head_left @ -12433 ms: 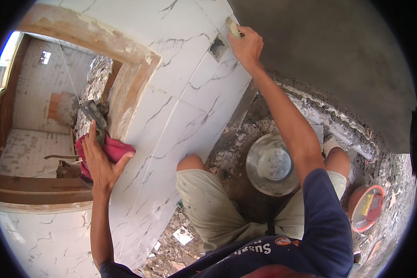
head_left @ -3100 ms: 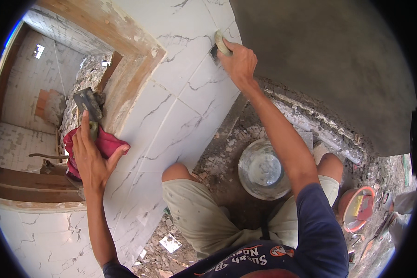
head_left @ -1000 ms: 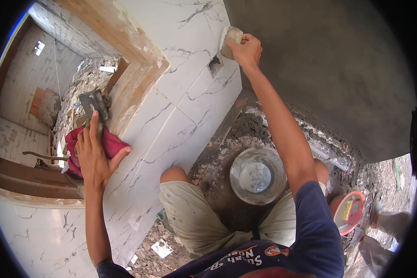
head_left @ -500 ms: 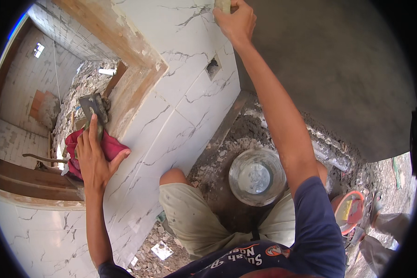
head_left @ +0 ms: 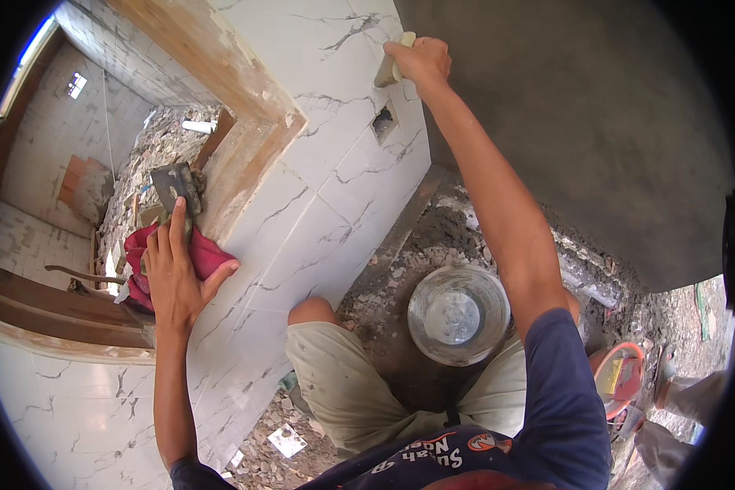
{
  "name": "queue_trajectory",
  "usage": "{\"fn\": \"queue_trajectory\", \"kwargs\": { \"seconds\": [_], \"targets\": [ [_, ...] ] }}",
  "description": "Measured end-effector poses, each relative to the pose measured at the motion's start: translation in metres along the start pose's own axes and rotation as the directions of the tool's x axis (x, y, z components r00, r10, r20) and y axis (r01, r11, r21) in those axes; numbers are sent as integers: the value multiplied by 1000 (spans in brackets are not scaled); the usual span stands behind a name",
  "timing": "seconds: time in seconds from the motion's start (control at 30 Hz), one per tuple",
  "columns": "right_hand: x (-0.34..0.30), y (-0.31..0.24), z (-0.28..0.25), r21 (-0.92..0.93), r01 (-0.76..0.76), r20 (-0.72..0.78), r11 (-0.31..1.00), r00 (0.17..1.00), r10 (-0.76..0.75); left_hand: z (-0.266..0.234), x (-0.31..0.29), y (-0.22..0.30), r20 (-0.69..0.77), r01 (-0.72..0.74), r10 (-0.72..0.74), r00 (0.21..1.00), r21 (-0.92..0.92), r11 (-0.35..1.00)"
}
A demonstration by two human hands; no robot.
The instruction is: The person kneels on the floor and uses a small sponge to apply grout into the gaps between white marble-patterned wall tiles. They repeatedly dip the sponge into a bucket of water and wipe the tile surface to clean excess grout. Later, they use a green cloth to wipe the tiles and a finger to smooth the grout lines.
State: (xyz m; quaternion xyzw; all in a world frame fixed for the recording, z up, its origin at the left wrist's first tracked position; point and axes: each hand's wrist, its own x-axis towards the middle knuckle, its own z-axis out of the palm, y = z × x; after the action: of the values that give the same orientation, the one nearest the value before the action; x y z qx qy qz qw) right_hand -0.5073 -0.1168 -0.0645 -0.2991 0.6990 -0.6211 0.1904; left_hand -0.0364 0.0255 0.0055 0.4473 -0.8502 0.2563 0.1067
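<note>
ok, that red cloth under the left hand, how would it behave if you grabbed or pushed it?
Probably floppy: the red cloth lies bunched in folds under the left hand, so it would likely sag and drape when lifted. Likely light for its size. Pushed, it would probably crumple or slide on the glossy white tile, and it might drag the trowel held with it.

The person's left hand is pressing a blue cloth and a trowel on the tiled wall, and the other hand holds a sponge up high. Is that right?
Not quite: the cloth is red, not blue. The head view shows the left hand pressing the red cloth and a trowel on the tiled wall, while the right hand holds a pale sponge up high.
</note>
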Motion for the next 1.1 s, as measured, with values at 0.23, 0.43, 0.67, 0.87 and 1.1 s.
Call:
{"fn": "queue_trajectory", "kwargs": {
  "seconds": [0.23,0.43,0.67,0.87,1.1],
  "targets": [
    [0,-73,-5,375,131,36,918,987,-156,7,-3,-1,-78,-46,47,996,11,999],
    [-21,-7,-12,58,353,-165,934,926,-340,-1,-2,4,13,28,-27,1000,-30,999],
    [-131,79,21,101,700,63,707,705,-707,4,-3,-2,-70,-50,51,996,10,999],
    [-85,107,18,135,549,-143,825,834,-532,8,0,5,-88,-52,51,995,-14,999],
    [-113,118,24,136,572,64,809,810,-584,6,-2,1,-49,-50,51,997,29,998]
  ]
}}
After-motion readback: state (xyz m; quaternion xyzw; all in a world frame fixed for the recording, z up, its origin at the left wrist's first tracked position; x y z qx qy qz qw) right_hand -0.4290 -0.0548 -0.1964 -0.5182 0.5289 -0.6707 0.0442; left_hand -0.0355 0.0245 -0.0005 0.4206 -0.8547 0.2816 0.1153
